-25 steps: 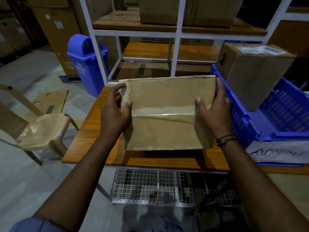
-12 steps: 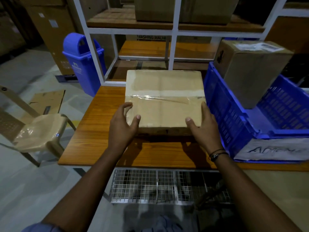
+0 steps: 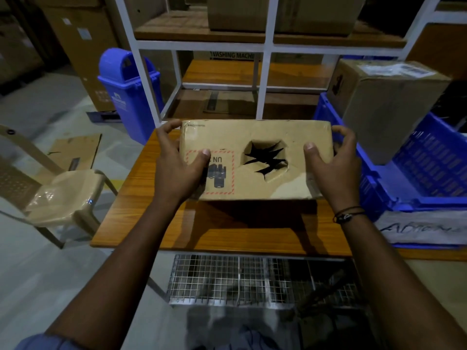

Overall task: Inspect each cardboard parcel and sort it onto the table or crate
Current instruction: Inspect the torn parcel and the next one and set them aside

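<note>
I hold a flat cardboard parcel point(image 3: 273, 137) above the wooden table point(image 3: 141, 223), its broad face tilted toward me. That face has a torn, punched-in hole near the middle and a red-dashed label with a battery symbol at the left. My left hand point(image 3: 177, 168) grips the parcel's left end, thumb on the label. My right hand point(image 3: 331, 168) grips the right end, thumb on the face. A blue crate point(image 3: 379, 188) stands on the table at the right with a taller cardboard box point(image 3: 389, 104) inside it.
A white metal rack point(image 3: 265, 46) with wooden shelves and boxes rises behind the table. A blue bin point(image 3: 126, 92) stands at the left of it. A beige plastic chair point(image 3: 58, 195) is at the left. A wire-mesh basket point(image 3: 240, 279) sits under the table's near edge.
The parcel went from a taped face toward me to lying flatter, then turned over; now the face with the hole and the label shows. Both hands shifted their grip on its ends.
</note>
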A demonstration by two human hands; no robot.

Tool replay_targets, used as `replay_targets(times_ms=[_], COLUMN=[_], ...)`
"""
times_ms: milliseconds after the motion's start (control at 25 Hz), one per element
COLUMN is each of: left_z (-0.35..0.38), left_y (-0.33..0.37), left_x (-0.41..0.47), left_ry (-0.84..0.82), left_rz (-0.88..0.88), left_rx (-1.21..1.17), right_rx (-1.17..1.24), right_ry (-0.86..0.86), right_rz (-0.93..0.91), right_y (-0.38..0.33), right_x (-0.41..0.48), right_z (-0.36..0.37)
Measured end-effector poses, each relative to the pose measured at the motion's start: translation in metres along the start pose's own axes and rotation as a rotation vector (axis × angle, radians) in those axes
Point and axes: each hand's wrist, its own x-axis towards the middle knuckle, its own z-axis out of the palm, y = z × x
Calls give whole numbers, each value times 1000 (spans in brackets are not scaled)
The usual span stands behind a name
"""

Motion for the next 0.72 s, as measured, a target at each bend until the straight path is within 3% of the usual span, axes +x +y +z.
replay_targets(times_ms=[200,320,440,600,720], left_z=[-6,-1,9,10,-1], left_y=[-4,-3,-3,-11,-19], left_x=[4,-5,-14,-9,7], left_ry=[-145,-119,-46,-11,-10], left_rz=[-33,-98,-144,-142,-182], left_rx=[-10,-13,-45,-31,-55], right_rx=[-98,-170,-34,136,464], right_ry=[-67,-200,-200,-77,29], right_rz=[2,154,284,297,539], right_y=[-5,-1,-3,1,12], right_x=[6,6,1,-1,-2], right_z=[3,4,5,6,8])
